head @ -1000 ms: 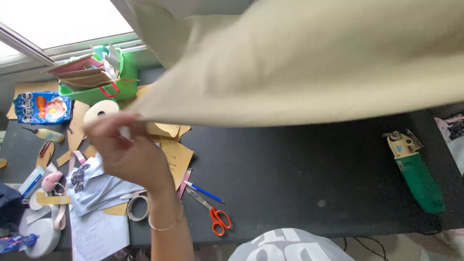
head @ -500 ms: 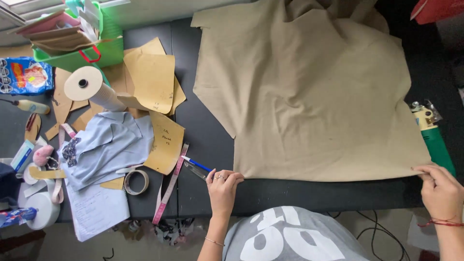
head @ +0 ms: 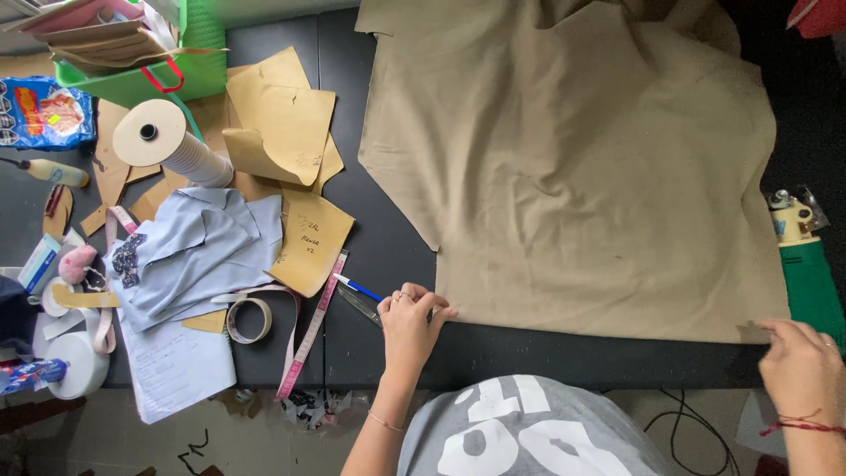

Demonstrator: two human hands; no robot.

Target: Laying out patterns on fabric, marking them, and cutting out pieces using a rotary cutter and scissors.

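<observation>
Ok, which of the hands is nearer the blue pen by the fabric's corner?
Left. The left hand rests on the tan fabric at its near-left corner, right beside the blue pen. The right hand is at the fabric's far-right corner, well away.

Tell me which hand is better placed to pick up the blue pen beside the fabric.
Left. The left hand rests on the near left corner of the tan fabric, right beside the blue pen. The right hand holds the far right corner, across the table.
</observation>
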